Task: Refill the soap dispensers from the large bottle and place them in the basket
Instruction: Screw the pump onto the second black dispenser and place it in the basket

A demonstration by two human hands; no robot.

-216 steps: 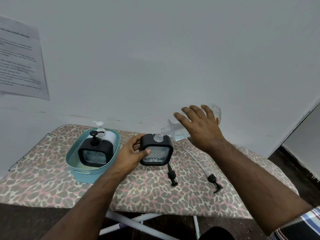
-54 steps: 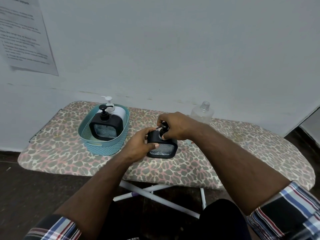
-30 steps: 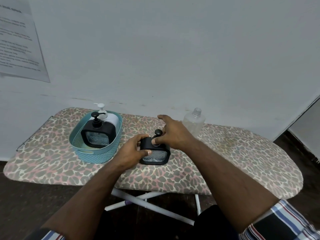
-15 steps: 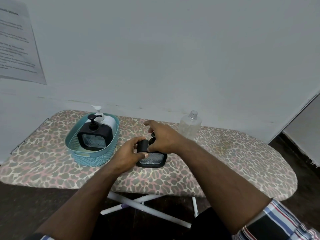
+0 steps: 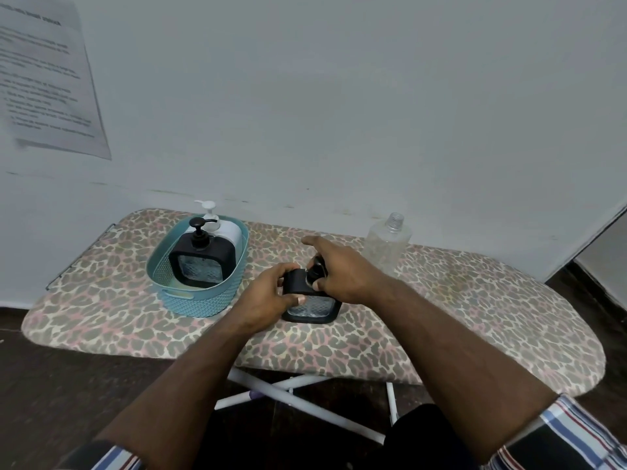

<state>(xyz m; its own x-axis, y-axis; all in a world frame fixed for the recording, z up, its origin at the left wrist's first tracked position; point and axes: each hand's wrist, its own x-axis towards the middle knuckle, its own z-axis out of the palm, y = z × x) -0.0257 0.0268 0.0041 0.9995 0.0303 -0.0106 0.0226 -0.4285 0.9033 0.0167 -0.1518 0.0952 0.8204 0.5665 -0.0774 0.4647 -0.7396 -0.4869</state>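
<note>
The black dispenser [image 5: 310, 301], beside the basket [image 5: 200, 296], is gripped by the left hand [image 5: 268, 300] while its pump [image 5: 315, 271] is pinched by the right hand [image 5: 342, 273], seemingly being tightened; transfer into the basket is judged next.

Dim, flat, even light with soft shadows; wide-angle bending at the edges; the paper [image 5: 47, 79] on the wall is blurred.

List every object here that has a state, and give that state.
Black dispenser on the board: upright, pump in its neck.
Left hand: grips the dispenser body.
Right hand: pinches the pump.
Black dispenser in the basket: upright, pump on.
White dispenser: upright behind it.
Large bottle: upright, uncapped.
Basket: holds two dispensers.
</note>
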